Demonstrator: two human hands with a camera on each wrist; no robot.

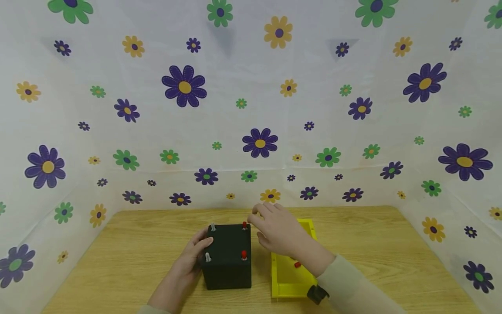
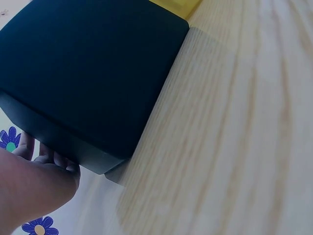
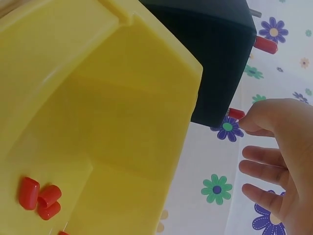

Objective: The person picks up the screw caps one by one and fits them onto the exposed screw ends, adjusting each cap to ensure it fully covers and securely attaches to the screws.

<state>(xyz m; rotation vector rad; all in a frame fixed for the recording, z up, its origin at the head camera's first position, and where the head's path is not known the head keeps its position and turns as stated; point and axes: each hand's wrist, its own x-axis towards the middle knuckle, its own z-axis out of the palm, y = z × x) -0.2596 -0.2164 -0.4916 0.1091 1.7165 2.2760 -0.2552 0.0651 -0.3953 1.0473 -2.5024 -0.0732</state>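
A black box (image 1: 227, 244) stands on the table with toggle switches at its top corners. The two left switches (image 1: 208, 257) are bare metal; on the right, a front red cap (image 1: 244, 255) and a back red cap (image 1: 245, 225) cover the levers. My left hand (image 1: 192, 255) grips the box's left side, thumb over the top edge. Beside the back cap is my right hand (image 1: 276, 226), its fingers spread and loosely bent, thumb and forefinger tips right at the cap (image 3: 236, 113). Under the right forearm, a yellow bin (image 1: 276, 279) holds several loose red caps (image 3: 29, 193).
The wooden table (image 1: 149, 244) is enclosed by white curtains (image 1: 243, 61) printed with flowers. A small black object (image 1: 317, 294) shows by the bin's front right corner, close to the right sleeve (image 1: 353, 283).
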